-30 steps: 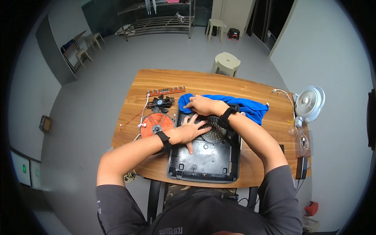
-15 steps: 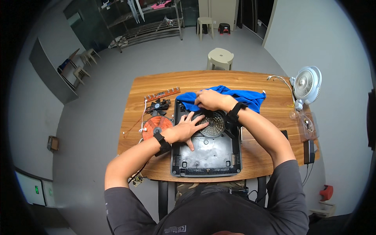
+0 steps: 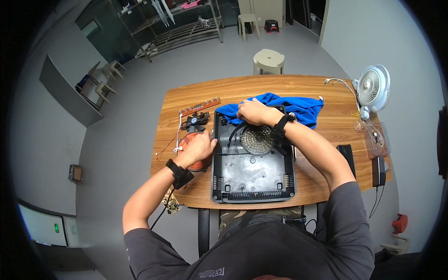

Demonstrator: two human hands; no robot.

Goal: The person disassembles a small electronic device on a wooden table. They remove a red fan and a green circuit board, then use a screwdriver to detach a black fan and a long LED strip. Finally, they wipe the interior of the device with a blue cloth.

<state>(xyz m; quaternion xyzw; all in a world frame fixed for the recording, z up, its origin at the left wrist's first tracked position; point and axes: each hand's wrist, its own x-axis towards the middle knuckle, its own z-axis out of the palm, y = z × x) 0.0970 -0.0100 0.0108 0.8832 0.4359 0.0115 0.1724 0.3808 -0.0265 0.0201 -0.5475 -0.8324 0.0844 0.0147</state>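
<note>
A black plastic housing (image 3: 254,175), like an induction cooker's bottom shell, lies on the wooden table in front of me. A round vent grille (image 3: 257,139) sits in its far half. My left hand (image 3: 199,148) is closed at the housing's left edge, above an orange-red coil disc (image 3: 191,137) that it partly hides. Bunched at the far end is a blue cloth (image 3: 298,111), partly over the housing's far left corner. My right hand (image 3: 254,112) bends over that end with its fingers curled on the cloth; the fingertips are mostly hidden.
Left of the housing lie a small black fan (image 3: 195,121) and a narrow circuit strip (image 3: 200,106). A white fan (image 3: 373,88), a clear plastic box (image 3: 377,140) and a black adapter (image 3: 378,171) stand at the right. A circuit board (image 3: 171,203) sits by the near left edge.
My left hand has left the housing's inside near the grille and moved left to its edge. My right hand stays at the cloth. The whole view has shifted slightly.
</note>
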